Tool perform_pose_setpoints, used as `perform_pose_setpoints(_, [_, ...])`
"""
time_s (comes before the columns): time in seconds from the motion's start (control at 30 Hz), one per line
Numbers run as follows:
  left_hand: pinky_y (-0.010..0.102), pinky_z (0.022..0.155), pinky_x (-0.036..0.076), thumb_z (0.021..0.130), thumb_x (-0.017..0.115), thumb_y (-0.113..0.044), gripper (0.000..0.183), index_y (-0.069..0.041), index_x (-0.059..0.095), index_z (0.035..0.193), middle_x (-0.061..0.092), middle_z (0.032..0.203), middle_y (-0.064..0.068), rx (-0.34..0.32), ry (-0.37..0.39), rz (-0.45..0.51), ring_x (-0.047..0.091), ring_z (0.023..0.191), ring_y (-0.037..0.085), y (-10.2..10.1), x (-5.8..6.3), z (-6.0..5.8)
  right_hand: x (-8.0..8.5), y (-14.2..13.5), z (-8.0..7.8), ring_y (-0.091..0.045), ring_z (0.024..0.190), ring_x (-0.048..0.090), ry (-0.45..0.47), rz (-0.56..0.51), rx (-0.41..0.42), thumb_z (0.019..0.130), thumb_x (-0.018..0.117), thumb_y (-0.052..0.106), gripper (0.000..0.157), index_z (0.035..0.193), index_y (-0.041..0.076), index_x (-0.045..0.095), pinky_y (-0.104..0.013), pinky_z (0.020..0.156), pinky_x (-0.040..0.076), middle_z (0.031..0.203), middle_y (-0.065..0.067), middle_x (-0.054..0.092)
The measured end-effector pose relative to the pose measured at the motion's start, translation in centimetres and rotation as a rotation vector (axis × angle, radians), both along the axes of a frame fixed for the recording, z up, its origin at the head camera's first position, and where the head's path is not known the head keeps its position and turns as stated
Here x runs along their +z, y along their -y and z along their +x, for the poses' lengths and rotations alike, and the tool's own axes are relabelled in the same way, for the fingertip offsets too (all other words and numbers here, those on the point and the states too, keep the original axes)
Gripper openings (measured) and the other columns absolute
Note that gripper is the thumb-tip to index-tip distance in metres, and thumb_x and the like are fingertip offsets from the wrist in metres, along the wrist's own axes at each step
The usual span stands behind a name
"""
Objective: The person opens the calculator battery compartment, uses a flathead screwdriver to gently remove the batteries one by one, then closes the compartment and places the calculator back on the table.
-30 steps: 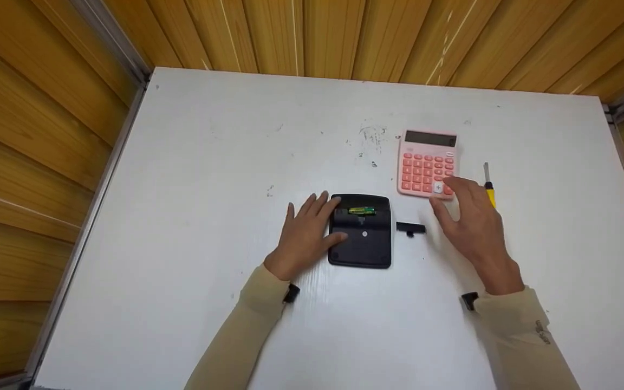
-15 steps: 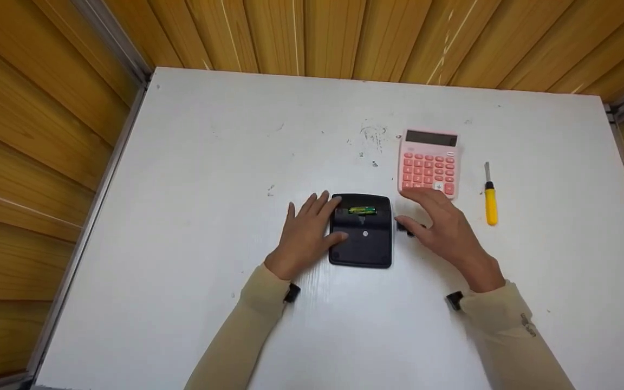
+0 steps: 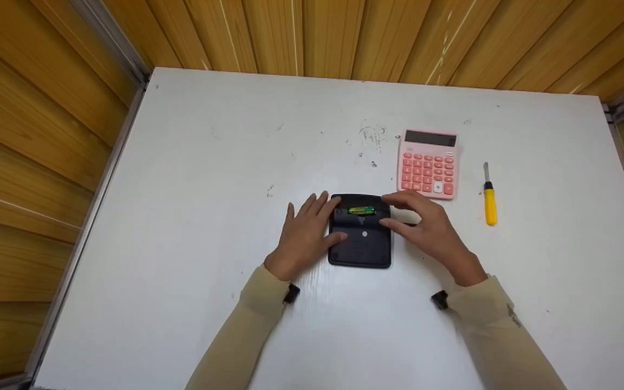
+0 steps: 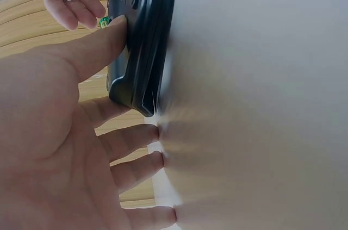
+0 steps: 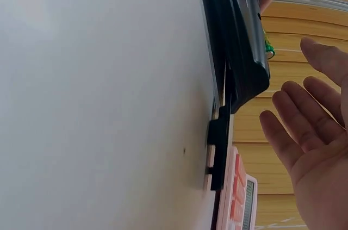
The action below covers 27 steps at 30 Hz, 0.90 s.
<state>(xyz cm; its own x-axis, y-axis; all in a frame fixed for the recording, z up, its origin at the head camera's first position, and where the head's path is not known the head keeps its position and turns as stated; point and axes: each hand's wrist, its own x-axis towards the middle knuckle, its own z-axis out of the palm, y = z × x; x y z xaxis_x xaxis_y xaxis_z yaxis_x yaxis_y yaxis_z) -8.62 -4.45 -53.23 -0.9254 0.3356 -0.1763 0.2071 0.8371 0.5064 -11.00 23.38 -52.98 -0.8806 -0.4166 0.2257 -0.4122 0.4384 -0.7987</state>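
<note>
A black calculator (image 3: 361,249) lies face down on the white table, its battery compartment uncovered. One green battery (image 3: 362,210) sits in that compartment. My left hand (image 3: 304,238) rests at the calculator's left side, thumb on its back and index finger at the upper left corner; the other fingertips touch the table in the left wrist view. Over the calculator's right edge hovers my right hand (image 3: 431,230), fingers apart and holding nothing. The small black battery cover (image 5: 218,148) lies beside the calculator in the right wrist view; from the head my right hand hides most of it.
A pink calculator (image 3: 427,162) lies face up behind my right hand. To its right is a screwdriver (image 3: 490,200) with a yellow handle. Wood-patterned panels (image 3: 328,38) stand behind the white table (image 3: 209,162).
My right hand has moved left from near the pink calculator, over the battery cover, to the black calculator's right edge. The screwdriver has come fully into view. My left hand stays put.
</note>
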Motion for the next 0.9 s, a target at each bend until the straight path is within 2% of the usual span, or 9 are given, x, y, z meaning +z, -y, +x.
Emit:
perform_pose_setpoints(0.07, [0.067, 0.125, 0.011, 0.103, 0.066, -0.053, 0.078, -0.022, 0.035, 0.168, 0.029, 0.173, 0.008, 0.001, 0.001, 0.003, 0.02, 0.161, 0.03, 0.0, 0.1, 0.0, -0.1, 0.3, 0.0, -0.022, 0.119, 0.068, 0.03, -0.028, -0.001, 0.092, 0.085, 0.012, 0.044, 0.133, 0.007, 0.071, -0.037, 0.105, 0.053, 0.129, -0.005, 0.071])
perform_pose_setpoints(0.27, [0.067, 0.125, 0.01, 0.103, 0.066, -0.053, 0.079, -0.022, 0.034, 0.168, 0.028, 0.174, 0.009, -0.001, 0.008, 0.01, 0.019, 0.161, 0.031, 0.0, 0.1, 0.0, -0.3, 1.2, -0.3, -0.016, 0.116, 0.067, 0.053, -0.064, 0.0, 0.092, 0.084, 0.011, 0.038, 0.129, 0.008, 0.074, -0.033, 0.104, 0.053, 0.125, 0.0, 0.072])
perform_pose_setpoints(0.53, [0.067, 0.124, 0.012, 0.103, 0.067, -0.053, 0.079, -0.022, 0.035, 0.168, 0.029, 0.173, 0.009, -0.001, -0.002, -0.001, 0.021, 0.16, 0.03, 0.1, 0.1, 0.0, -0.3, 2.2, -0.5, -0.016, 0.113, 0.068, -0.019, 0.024, 0.001, 0.092, 0.085, 0.01, 0.035, 0.126, 0.008, 0.077, -0.038, 0.1, 0.054, 0.121, 0.002, 0.074])
perform_pose_setpoints(0.73, [0.067, 0.124, 0.013, 0.102, 0.067, -0.053, 0.079, -0.022, 0.036, 0.168, 0.03, 0.173, 0.009, -0.003, -0.011, -0.002, 0.022, 0.16, 0.031, 0.0, -0.1, 0.0, -0.4, 2.9, -0.7, -0.02, 0.113, 0.068, -0.066, 0.114, -0.009, 0.093, 0.084, 0.011, 0.031, 0.123, 0.007, 0.078, -0.041, 0.098, 0.055, 0.119, -0.003, 0.074])
perform_pose_setpoints(0.9, [0.067, 0.124, 0.013, 0.102, 0.067, -0.054, 0.079, -0.022, 0.036, 0.168, 0.03, 0.173, 0.008, -0.002, -0.009, -0.004, 0.022, 0.16, 0.03, 0.1, -0.1, 0.0, -0.5, 3.1, -0.7, -0.021, 0.111, 0.067, -0.081, 0.15, -0.013, 0.094, 0.083, 0.011, 0.025, 0.119, 0.008, 0.079, -0.043, 0.096, 0.055, 0.115, -0.003, 0.075])
